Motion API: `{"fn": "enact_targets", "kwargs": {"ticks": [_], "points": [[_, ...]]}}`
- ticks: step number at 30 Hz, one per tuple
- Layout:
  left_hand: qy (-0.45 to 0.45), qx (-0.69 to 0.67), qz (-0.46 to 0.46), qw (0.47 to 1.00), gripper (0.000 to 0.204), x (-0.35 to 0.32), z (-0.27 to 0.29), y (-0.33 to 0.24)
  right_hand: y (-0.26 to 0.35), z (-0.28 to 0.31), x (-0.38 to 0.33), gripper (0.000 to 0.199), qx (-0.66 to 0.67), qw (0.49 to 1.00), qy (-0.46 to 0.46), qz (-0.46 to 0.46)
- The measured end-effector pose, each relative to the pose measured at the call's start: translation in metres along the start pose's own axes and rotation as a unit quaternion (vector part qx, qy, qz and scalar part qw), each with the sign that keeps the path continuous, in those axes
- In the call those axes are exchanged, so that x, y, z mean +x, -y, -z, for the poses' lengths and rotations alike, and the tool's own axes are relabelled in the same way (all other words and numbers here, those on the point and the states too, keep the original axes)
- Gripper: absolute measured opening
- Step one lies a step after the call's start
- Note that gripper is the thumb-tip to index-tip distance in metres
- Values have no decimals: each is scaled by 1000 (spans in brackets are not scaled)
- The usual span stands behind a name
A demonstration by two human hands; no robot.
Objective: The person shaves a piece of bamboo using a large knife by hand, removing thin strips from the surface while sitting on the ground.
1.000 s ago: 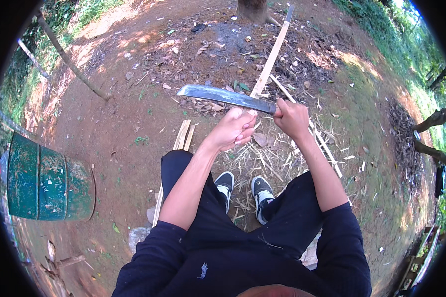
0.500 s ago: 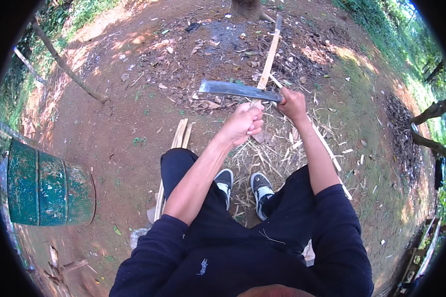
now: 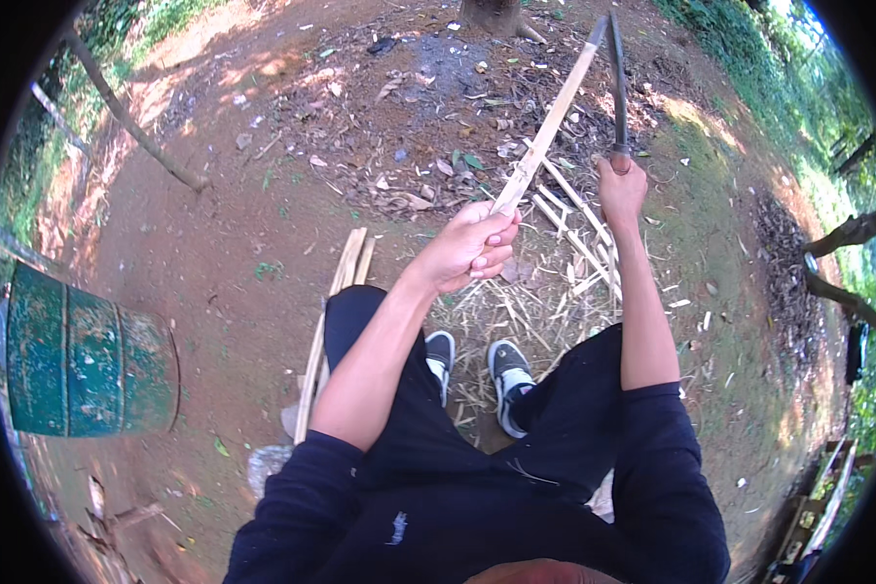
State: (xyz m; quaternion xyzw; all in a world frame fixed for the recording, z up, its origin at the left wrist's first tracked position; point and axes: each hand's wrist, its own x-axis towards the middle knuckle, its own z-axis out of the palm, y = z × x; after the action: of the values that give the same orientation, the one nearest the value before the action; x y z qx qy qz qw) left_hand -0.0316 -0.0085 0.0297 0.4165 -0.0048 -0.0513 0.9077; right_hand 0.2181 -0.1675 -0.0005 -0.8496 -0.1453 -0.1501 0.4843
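Pale wooden strip slanting away ahead of me, near end gripped in my left hand, machete pointing away, handle clenched in my right hand, wood shavings on dirt around my shoes, green drum to my left.

The left hand grips the near end of a pale wooden strip. The right hand holds a machete by its handle, blade directed away from the body. A green drum is at left.
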Motion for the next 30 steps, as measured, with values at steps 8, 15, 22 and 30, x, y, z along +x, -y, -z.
{"fn": "enact_targets", "kwargs": {"ticks": [8,15,22,30], "points": [[-52,-13,-47,997,12,28,4,9,52,48,-38,16,-85,953,101,273],[-79,59,-33,995,17,10,8,19,50,17,-77,15,-173,893,162,383],[-53,111,-15,992,27,-1,5,21,39,7,-77,11,-133,874,182,431],[-46,61,-23,997,21,8,10,21,31,-1,-76,13,-154,895,166,385]]}}
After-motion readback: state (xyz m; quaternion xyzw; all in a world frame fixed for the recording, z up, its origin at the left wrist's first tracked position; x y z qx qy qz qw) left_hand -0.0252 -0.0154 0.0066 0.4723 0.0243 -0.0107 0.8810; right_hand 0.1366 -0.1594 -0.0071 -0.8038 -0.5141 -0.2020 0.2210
